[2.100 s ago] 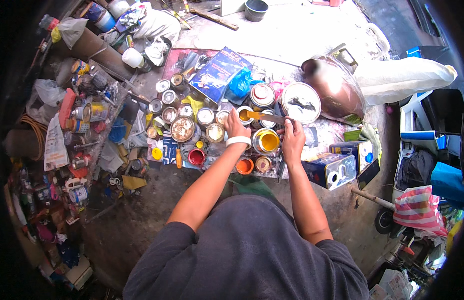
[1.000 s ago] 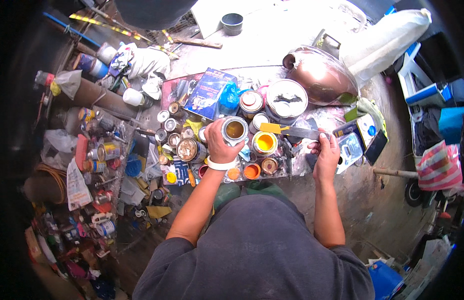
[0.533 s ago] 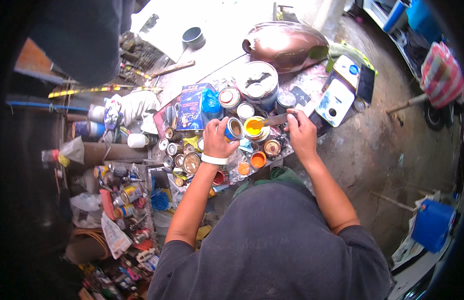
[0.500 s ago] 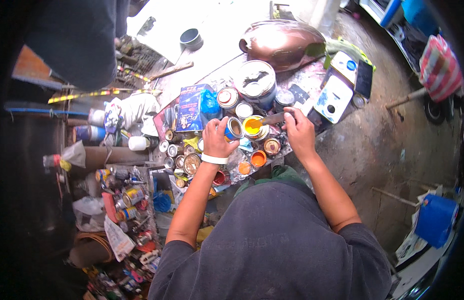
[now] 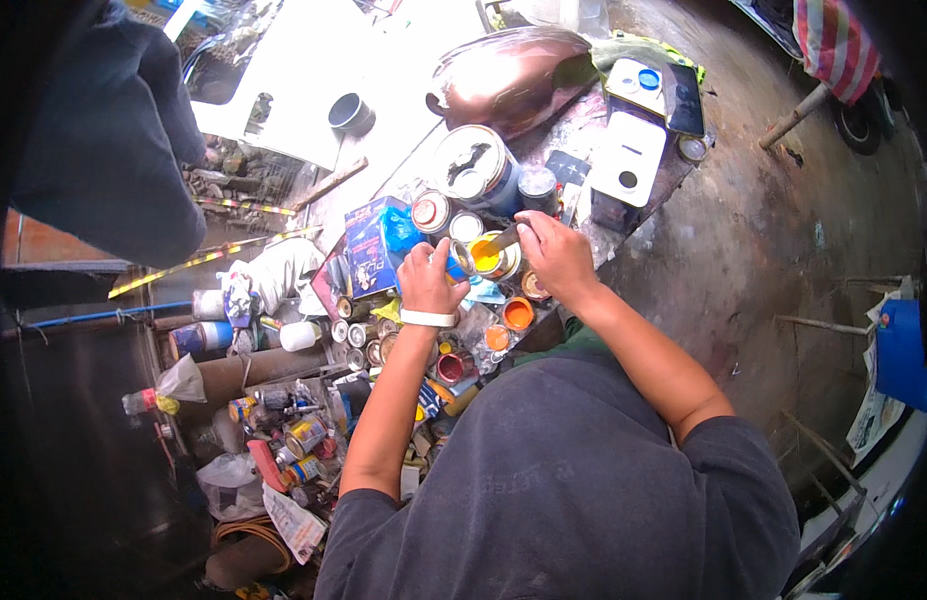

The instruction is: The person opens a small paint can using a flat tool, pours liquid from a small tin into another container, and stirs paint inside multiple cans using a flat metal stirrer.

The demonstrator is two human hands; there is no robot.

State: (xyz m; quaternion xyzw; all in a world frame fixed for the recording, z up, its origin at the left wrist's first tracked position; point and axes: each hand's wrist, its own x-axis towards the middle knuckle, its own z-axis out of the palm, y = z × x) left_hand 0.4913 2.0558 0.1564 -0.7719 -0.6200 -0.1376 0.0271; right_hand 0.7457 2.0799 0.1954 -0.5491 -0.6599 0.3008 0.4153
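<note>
My left hand [image 5: 430,280], with a white band at the wrist, is closed on a small blue-sided paint can [image 5: 459,258]. Just right of it, my right hand [image 5: 555,256] grips a dark flat spatula [image 5: 507,236], whose yellow-coated end reaches into an open can of yellow paint [image 5: 486,257]. Near my hands are cans of orange paint [image 5: 518,314] and red paint [image 5: 450,368], a large white-lidded can [image 5: 470,168] and a crumpled blue plastic bag [image 5: 403,230]. The inside of the held can is hard to make out.
A bronze tank [image 5: 508,80] lies behind the cans, near a dark pot [image 5: 351,113]. Rectangular tins [image 5: 628,165] stand right. Jumbled cans and papers [image 5: 293,480] pile lower left. A large dark fabric-like shape [image 5: 108,140] fills the upper left. A pole [image 5: 793,118] juts at right.
My left hand lifted a can from the group and brought it beside the yellow can. The spatula moved left, its end dipping into the yellow paint. The view has swung round.
</note>
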